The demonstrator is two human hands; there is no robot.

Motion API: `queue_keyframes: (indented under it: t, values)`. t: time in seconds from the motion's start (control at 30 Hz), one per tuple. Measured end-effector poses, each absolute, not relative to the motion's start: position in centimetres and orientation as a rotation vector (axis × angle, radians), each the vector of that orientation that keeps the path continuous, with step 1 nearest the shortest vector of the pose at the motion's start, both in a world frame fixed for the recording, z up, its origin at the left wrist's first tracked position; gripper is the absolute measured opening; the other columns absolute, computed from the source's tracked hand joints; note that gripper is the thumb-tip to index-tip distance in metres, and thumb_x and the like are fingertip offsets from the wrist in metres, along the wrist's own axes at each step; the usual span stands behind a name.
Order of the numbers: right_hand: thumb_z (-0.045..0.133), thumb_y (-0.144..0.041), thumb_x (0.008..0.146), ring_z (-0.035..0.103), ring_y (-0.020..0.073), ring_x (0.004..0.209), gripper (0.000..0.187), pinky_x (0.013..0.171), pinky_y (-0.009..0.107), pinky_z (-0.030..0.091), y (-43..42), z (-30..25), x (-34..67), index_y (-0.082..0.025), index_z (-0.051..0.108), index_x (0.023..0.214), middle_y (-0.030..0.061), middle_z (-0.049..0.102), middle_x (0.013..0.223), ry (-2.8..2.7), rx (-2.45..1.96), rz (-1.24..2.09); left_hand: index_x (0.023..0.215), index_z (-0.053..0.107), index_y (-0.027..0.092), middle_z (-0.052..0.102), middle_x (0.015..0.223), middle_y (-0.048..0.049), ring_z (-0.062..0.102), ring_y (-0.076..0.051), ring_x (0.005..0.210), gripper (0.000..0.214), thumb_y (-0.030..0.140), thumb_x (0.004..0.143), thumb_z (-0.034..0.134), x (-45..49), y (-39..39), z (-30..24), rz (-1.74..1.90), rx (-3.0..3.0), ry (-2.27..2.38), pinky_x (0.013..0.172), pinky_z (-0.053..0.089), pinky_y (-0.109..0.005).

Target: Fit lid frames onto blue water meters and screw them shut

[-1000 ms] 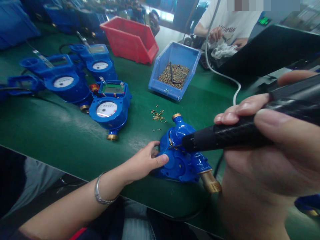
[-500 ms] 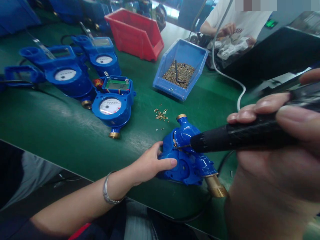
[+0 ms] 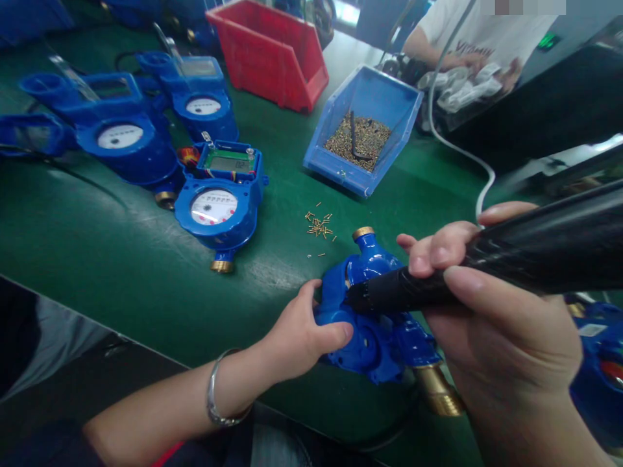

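A blue water meter body (image 3: pixel 374 337) with brass ends lies upside down on the green table near its front edge. My left hand (image 3: pixel 302 334) grips its left side, thumb across the casing. My right hand (image 3: pixel 491 311) is wrapped round a black electric screwdriver (image 3: pixel 487 269), whose tip presses into the meter's top. A small pile of brass screws (image 3: pixel 318 226) lies just behind the meter.
Three blue meters with dials (image 3: pixel 214 211) (image 3: pixel 121 139) (image 3: pixel 202 104) stand at the left. A blue bin (image 3: pixel 402 107) of screws and a red bin (image 3: pixel 272 52) sit farther back. Another person (image 3: pixel 467 39) works opposite. A white cable (image 3: pixel 467 155) crosses the table.
The screwdriver tip has come down closer onto the meter body. My left hand has closed tighter on the casing. The view has shifted slightly, so everything sits lower and further right.
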State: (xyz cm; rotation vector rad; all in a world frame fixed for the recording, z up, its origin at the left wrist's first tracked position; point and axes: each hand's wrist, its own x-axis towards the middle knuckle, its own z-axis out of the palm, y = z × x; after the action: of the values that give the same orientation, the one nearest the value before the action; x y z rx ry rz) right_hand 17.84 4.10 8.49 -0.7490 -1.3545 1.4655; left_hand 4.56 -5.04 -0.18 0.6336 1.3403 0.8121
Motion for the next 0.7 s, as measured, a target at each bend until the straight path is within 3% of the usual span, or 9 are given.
queue_keyframes:
  t: [0.43, 0.6, 0.7]
  values:
    - [0.066, -0.006, 0.064, 0.058, 0.0125, 0.064, 0.039, 0.08, 0.032, 0.054, 4.1, 7.9, 17.6, -0.027, 0.054, 0.094, -0.0066, 0.058, 0.068, -1.361, -0.72, 1.452, 0.134, 0.03, 0.009, 0.05, 0.106, -0.0144, 0.051, -0.032, 0.096, 0.101, 0.055, 0.052, 0.065, 4.4, -4.7, 0.5, 0.763, 0.662, 1.382, 0.083, 0.042, -0.045]
    - [0.066, -0.006, 0.064, 0.059, 0.0117, 0.064, 0.045, 0.089, 0.034, 0.052, 4.3, 8.0, 17.6, -0.026, 0.056, 0.104, -0.006, 0.059, 0.069, -1.376, -0.657, 1.468, 0.139, 0.023, 0.007, 0.052, 0.115, -0.0185, 0.055, -0.032, 0.097, 0.107, 0.055, 0.053, 0.068, 4.2, -4.6, 0.4, 0.729, 0.683, 1.349, 0.084, 0.045, -0.045]
    - [0.069, -0.009, 0.065, 0.059, 0.0114, 0.062, 0.042, 0.087, 0.033, 0.054, 4.5, 9.2, 18.0, -0.024, 0.058, 0.103, -0.0059, 0.058, 0.066, -1.441, -0.561, 1.477, 0.14, 0.022, 0.006, 0.052, 0.121, -0.0217, 0.056, -0.033, 0.102, 0.109, 0.057, 0.055, 0.069, 3.8, -4.7, 0.5, 0.698, 0.706, 1.347, 0.085, 0.046, -0.044]
